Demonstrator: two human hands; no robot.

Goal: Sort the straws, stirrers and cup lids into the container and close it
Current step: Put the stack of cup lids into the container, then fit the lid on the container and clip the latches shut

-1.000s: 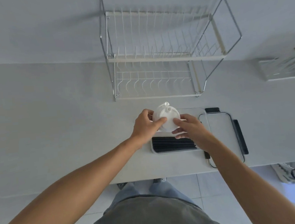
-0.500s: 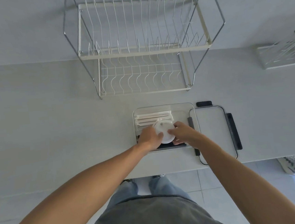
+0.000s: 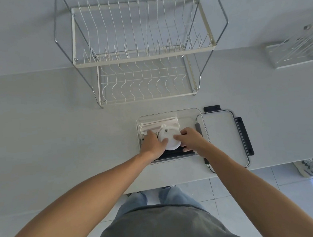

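A clear rectangular container [image 3: 189, 111] stands on the white counter near its front edge. White paper-wrapped straws [image 3: 158, 123] lie along its far side and black stirrers [image 3: 174, 153] along its near side. A stack of white cup lids [image 3: 169, 139] sits inside, over the middle. My left hand [image 3: 152, 144] holds the stack from the left, thumb on its near rim. My right hand [image 3: 190, 138] holds it from the right, thumb on top. The container's lid [image 3: 221, 137], clear with black clips, lies flat to the right of the container.
A two-tier wire dish rack [image 3: 143, 62] stands behind the container against the wall. A smaller clear rack [image 3: 297, 53] is at the far right. The counter's front edge [image 3: 269, 167] runs just below the lid; tiled floor and a shoe [image 3: 311, 168] lie beyond it.
Both hands have lowered the stack of cup lids from above the container down into it, onto the stirrers and straws. My head has tilted, so the rack looks closer.
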